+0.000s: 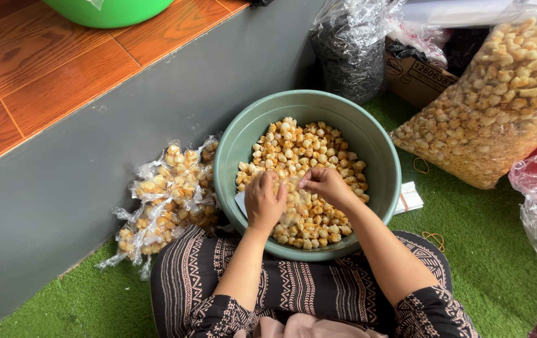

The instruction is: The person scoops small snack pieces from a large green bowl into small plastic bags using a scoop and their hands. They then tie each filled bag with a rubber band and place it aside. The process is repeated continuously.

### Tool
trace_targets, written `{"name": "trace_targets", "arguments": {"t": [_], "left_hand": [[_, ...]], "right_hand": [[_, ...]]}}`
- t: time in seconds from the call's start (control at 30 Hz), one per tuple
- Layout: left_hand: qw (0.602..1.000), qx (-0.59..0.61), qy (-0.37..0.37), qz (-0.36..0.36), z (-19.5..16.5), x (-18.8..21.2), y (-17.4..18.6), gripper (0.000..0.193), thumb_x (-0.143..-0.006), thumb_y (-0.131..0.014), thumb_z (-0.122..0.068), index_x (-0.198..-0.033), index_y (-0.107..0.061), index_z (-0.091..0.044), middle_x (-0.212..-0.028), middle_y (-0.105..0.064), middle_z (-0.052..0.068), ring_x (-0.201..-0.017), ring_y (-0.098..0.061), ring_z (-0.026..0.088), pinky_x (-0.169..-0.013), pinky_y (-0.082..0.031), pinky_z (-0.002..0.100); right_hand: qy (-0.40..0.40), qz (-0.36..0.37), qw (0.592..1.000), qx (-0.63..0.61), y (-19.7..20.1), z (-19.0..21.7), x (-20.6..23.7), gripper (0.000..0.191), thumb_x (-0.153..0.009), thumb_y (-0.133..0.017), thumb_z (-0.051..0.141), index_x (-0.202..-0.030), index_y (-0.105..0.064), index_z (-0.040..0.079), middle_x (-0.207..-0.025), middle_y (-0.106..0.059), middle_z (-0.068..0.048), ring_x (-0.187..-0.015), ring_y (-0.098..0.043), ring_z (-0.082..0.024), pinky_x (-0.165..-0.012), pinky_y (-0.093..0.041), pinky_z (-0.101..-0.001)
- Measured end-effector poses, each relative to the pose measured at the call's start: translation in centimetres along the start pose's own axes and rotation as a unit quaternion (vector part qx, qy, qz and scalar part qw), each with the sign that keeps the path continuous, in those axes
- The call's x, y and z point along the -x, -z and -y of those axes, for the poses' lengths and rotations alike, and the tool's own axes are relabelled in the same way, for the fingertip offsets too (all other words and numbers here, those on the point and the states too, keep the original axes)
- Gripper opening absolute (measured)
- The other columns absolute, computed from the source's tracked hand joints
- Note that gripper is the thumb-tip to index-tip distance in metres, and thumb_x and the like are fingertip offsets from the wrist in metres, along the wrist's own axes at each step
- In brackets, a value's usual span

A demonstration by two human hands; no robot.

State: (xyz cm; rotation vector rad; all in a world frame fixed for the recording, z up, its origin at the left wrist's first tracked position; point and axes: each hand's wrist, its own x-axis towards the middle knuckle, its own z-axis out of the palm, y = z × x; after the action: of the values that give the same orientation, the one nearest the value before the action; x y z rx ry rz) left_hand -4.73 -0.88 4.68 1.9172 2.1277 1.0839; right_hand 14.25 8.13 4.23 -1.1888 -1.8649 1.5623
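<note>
Green basin [381, 156] holds snacks [306, 156]. Left hand [263, 203] and right hand [324, 184] pinch a clear bag [293, 194] over them. Filled packets [168, 197] lie by its left rim.

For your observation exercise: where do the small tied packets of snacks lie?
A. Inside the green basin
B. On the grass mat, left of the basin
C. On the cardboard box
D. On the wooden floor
B: the packets lie heaped on the grass mat, left of the basin, against the grey step.
</note>
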Motion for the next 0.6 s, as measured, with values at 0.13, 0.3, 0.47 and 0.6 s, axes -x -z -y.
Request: {"name": "trace_targets", "arguments": {"t": [0.13, 0.3, 0.47, 0.6], "left_hand": [[0.928, 0.276, 0.166, 0.185, -0.3, 1.3, -1.6, 0.022, -0.093, -0.066, -0.037, -0.091, -0.062, -0.016, -0.083, -0.064, -0.007, -0.072, -0.062, 0.008, -0.063, -0.046, 0.019], [0.807, 0.529, 0.199, 0.174, 1.4, 1.7, -3.8, 0.016, -0.100, -0.064, -0.024, -0.091, -0.064, -0.011, -0.083, -0.064, -0.003, -0.078, -0.056, 0.006, -0.071, -0.048, 0.020], [0.733, 0.612, 0.270, 0.124, 3.4, 1.5, -5.4, 0.021, -0.103, -0.065, -0.022, -0.085, -0.065, -0.011, -0.079, -0.063, 0.001, -0.073, -0.056, 0.010, -0.068, -0.048, 0.024], [0.686, 0.679, 0.244, 0.094, 3.9, 1.0, -5.3, 0.023, -0.103, -0.074, -0.020, -0.087, -0.063, -0.007, -0.078, -0.061, 0.002, -0.072, -0.054, 0.011, -0.072, -0.048, 0.024]], "right_hand": [[0.045, -0.017, 0.998, -0.035, -1.8, 0.1, 0.3, 0.015, -0.088, -0.078, 0.013, -0.083, -0.066, 0.006, -0.075, -0.070, 0.000, -0.067, -0.064, -0.005, -0.061, -0.056, -0.0227], [0.028, 0.058, 0.998, -0.002, -3.4, 0.5, 1.1, 0.017, -0.090, -0.075, 0.018, -0.077, -0.066, 0.012, -0.066, -0.059, 0.005, -0.058, -0.048, -0.004, -0.053, -0.041, -0.0221], [0.008, 0.059, 0.996, -0.061, -3.1, 0.2, 0.5, 0.039, -0.094, -0.076, 0.020, -0.064, -0.052, 0.010, -0.059, -0.052, 0.004, -0.052, -0.037, -0.005, -0.048, -0.031, -0.0233], [0.033, -0.013, 0.999, -0.019, -2.8, -0.3, 0.2, 0.036, -0.094, -0.071, 0.011, -0.065, -0.049, 0.012, -0.058, -0.049, 0.003, -0.052, -0.039, -0.005, -0.047, -0.033, -0.0234]]}}
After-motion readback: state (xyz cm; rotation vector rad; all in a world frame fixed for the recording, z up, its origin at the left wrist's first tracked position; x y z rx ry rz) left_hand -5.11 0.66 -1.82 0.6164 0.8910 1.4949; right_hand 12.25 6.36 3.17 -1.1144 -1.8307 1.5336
